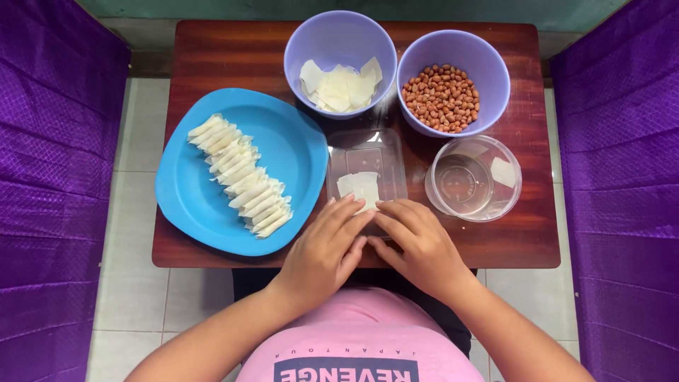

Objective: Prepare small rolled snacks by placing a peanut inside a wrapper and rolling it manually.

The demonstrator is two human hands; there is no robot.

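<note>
Pressing pale wrapper in clear tray, L hand & R hand.

Left hand, right hand, fingertips together

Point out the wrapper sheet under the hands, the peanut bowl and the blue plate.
wrapper sheet [358, 185], head view, middle of the pale square.
peanut bowl [488, 60], head view, bare purple inner wall at upper right.
blue plate [293, 145], head view, bare blue surface right of the rolls.
</note>
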